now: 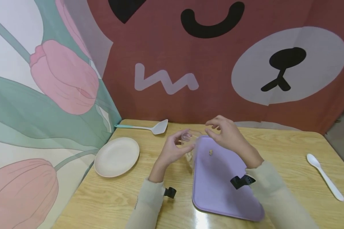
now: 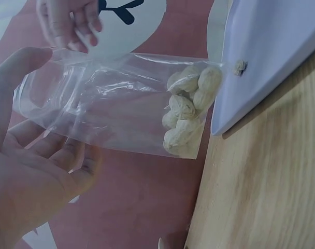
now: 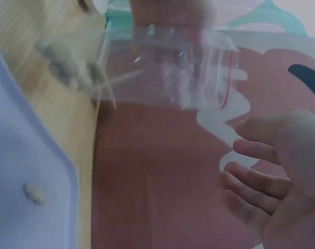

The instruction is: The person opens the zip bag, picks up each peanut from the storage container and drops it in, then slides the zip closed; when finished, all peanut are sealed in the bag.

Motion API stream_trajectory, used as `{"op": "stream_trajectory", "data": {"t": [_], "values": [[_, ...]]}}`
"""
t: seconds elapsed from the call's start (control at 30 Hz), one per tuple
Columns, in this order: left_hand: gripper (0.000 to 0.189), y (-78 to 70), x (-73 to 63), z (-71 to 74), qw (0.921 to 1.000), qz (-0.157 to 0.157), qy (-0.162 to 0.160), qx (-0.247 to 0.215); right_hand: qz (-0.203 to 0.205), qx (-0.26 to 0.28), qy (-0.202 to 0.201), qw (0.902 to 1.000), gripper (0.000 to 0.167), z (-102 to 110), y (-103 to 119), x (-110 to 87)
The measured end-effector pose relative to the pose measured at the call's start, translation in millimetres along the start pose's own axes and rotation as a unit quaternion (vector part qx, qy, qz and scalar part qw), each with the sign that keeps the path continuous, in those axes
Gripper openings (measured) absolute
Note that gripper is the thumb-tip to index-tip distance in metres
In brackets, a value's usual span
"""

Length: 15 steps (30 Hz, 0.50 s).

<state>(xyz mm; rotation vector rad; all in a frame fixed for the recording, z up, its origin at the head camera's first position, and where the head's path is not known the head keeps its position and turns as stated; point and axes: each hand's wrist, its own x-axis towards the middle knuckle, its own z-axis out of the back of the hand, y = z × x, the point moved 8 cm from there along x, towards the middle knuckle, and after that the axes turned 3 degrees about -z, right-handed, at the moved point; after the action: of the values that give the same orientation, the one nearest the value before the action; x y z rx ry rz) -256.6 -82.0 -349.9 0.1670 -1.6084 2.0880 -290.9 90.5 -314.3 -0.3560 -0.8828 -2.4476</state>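
Observation:
My left hand (image 1: 175, 148) grips a clear zip bag (image 2: 126, 104) near its top, thumb on one side and fingers on the other. Several unshelled peanuts (image 2: 184, 106) are gathered at the bag's bottom. The bag hangs beside the left edge of a purple tray (image 1: 218, 187). One small tan piece, apparently a peanut (image 1: 210, 152), lies on the tray. Over the tray's far part, to the right of the bag, is my right hand (image 1: 225, 132). Its fingers are loosely bent, apart from the bag, and nothing is in them (image 3: 276, 181).
A round cream plate (image 1: 116, 157) lies to the left on the wooden table (image 1: 103, 197). Behind it, near the back edge, is a spatula (image 1: 160, 127) with a pale blade and turquoise handle end. A white spoon (image 1: 325, 178) lies at the far right. Printed cloth (image 1: 172, 105) hangs behind the table.

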Motion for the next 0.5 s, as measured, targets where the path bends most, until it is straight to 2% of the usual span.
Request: {"op": "stream_trajectory", "data": {"t": [0.1,0.5], "values": [[0.055,1.3,0.0,2.7,0.9999,0.003,-0.008,-0.007,-0.014,-0.002,0.01,0.9998,0.023,-2,-8,-0.8],[0.054,5.4,3.4,1.9,0.9993,0.001,-0.015,-0.034,-0.019,-0.002,0.025,0.9995,0.018,-14,-26,-5.4]]}}
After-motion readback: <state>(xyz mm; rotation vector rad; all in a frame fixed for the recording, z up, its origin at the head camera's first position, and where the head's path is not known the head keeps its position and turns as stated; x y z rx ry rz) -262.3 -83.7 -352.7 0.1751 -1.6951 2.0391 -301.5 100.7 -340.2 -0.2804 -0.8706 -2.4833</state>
